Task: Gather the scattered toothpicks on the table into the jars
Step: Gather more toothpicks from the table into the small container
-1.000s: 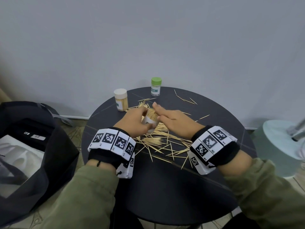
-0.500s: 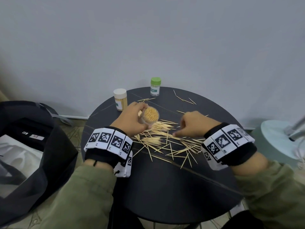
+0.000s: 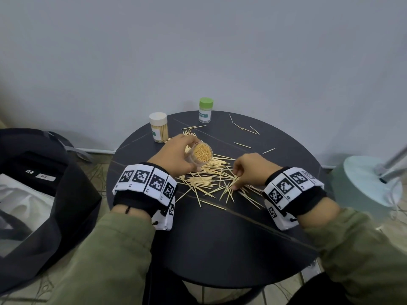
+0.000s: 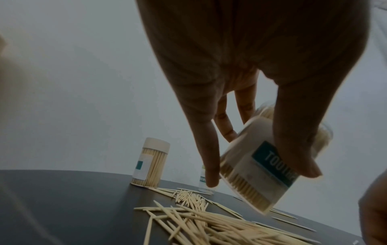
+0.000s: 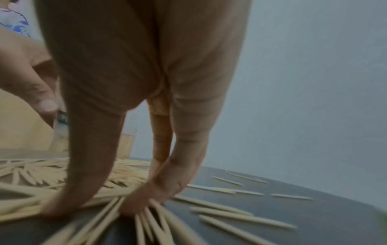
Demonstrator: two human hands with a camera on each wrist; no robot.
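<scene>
My left hand [image 3: 180, 156] grips an open clear jar [image 3: 202, 153] packed with toothpicks, held tilted just above the round black table [image 3: 220, 238]. The left wrist view shows thumb and fingers [image 4: 293, 140] wrapped round the labelled jar [image 4: 257, 167]. My right hand [image 3: 246, 170] is down on the scattered toothpick pile [image 3: 204, 180], to the right of the jar. Its fingertips [image 5: 134, 200] and thumb pinch together a bunch of toothpicks [image 5: 146, 220] against the table. A white-lidded jar [image 3: 159, 129] and a green-lidded jar [image 3: 205, 110] stand shut at the back.
Loose toothpicks [image 3: 242, 128] lie at the back right of the table. A black bag [image 3: 44, 194] sits on the floor to the left. On the right is a pale green round base with a metal pole [image 3: 363, 183]. A grey wall is close behind.
My right hand left the jar's mouth and dropped right onto the pile, where it now gathers toothpicks. My left hand drew the jar back a little, its open mouth now facing up.
</scene>
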